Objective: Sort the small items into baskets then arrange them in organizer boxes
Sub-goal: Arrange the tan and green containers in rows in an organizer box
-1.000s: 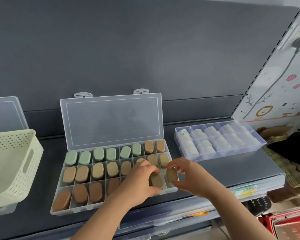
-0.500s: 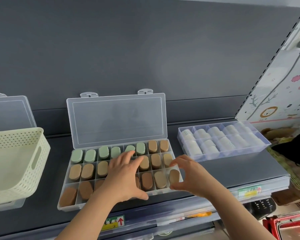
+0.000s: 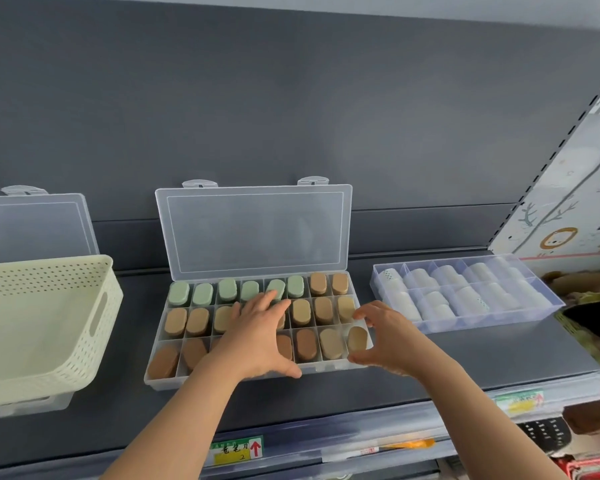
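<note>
Both hands have let go of the two tan pieces they were pinching a second ago. Those pieces now sit in the front row of the organizer box [image 3: 329, 366], and the last oval piece [image 3: 356, 338] is upright in the corner cell between the right hand's thumb and fingers.

The left hand [image 3: 257, 341] has moved from that corner to the middle of the box. It lies flat with its fingers spread over the middle row and its thumb along the front wall, gripping nothing. My guess is that it is pressing the pieces level and steadying the box.

The right hand [image 3: 385, 341] is curved in a loose C around the near right corner, with nothing between its fingers. I cannot tell whether it touches the wall. It seems placed to keep the box from sliding on the shelf [image 3: 430, 368].

Just beyond the left fingertips stands the row of green pieces [image 3: 179, 293], and behind that the clear lid [image 3: 253, 233] is propped open. Every visible cell looks filled, so closing the lid is probably the next step.

Well to the left of the left hand is the cream basket [image 3: 66, 358]. To the right of the right hand lies a second box of white pieces [image 3: 482, 322].
</note>
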Demonstrator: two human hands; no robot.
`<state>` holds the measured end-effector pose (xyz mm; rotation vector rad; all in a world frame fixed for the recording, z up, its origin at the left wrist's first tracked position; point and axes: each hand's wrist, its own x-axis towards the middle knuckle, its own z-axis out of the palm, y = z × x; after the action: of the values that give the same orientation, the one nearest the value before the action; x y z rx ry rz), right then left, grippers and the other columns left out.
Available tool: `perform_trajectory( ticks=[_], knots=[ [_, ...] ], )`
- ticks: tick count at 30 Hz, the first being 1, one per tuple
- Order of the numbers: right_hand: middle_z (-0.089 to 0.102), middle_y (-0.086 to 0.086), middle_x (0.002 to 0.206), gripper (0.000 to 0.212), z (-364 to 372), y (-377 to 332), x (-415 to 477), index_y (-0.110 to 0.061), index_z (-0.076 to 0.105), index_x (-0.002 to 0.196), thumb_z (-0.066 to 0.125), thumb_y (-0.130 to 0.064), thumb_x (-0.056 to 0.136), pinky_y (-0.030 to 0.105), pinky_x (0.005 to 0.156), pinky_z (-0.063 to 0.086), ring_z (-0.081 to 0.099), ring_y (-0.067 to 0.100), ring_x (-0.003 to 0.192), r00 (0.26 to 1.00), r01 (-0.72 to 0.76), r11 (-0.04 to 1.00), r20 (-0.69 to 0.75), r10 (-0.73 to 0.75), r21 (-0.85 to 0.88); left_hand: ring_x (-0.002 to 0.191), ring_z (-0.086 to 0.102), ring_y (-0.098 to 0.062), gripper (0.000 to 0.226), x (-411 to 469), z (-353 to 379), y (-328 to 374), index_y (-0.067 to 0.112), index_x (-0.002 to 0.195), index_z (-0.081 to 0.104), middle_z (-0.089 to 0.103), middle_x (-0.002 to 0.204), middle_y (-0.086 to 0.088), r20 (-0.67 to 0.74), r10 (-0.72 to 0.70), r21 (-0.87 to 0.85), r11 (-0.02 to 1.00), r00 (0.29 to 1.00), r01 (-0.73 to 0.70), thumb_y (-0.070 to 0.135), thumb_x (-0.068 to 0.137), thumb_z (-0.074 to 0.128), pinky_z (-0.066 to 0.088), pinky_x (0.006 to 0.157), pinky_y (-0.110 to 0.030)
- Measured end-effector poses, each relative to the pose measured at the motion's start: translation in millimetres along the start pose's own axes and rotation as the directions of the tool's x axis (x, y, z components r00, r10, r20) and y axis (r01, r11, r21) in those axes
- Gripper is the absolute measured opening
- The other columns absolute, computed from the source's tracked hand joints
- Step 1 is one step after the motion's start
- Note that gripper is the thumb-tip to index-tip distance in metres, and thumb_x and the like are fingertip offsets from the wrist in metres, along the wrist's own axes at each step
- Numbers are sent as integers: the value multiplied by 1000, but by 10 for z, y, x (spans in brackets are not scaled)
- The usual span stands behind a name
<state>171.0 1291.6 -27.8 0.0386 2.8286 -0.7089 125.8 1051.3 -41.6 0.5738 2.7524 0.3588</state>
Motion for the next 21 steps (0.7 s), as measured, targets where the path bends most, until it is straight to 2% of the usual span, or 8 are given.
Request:
perform_trajectory(
  ticks=[4,7,9,14,18,21],
  knots=[
    [48,-9,133,70,-12,-84,28,-31,46,130,77,-51,70,24,87,50,50,10,104,1000,3,999,-28,-5,-54,148,-2,-20,122,-36,-103,-101,32,152,6,0,161,5,-51,-29,53,998,998,31,76,57,70,4,120,-50],
    [37,-10,147,81,9,-173,40,-32,38,140,70,-62,71,32,101,46,43,15,127,997,37,992,-61,-44,-118,148,-6,-23,125,-139,-187,-272,35,152,2,-5,161,5,-48,-122,78,989,991,126,79,56,68,6,119,-52],
    [28,-10,154,87,46,-229,53,-33,31,144,68,-64,71,36,108,39,33,17,138,997,61,989,-28,-66,-138,148,-8,-25,126,-218,-194,-388,36,152,1,-8,161,5,-11,-184,49,982,983,185,78,55,69,9,118,-52],
    [17,-11,158,90,134,-324,67,-34,25,148,64,-67,73,39,113,32,22,19,144,997,72,981,43,-66,-179,148,-5,-22,120,-329,-166,-495,34,153,8,-5,161,7,-2,-210,-12,978,978,210,78,58,68,12,117,-50],
    [22,-10,157,76,137,-614,104,-36,32,144,60,-63,79,37,113,32,27,18,142,989,145,978,2,-146,-151,147,13,-19,96,-524,-296,-531,33,151,20,11,160,8,-127,-194,-73,980,973,186,72,73,60,18,117,-44],
    [23,-10,157,72,165,-1084,125,-32,31,148,59,-55,85,33,112,31,29,16,141,973,224,966,-17,-228,-132,135,37,-11,68,-826,-511,-683,29,146,35,31,153,11,-276,-197,-169,973,941,155,57,88,55,33,111,-31]
  ],
)
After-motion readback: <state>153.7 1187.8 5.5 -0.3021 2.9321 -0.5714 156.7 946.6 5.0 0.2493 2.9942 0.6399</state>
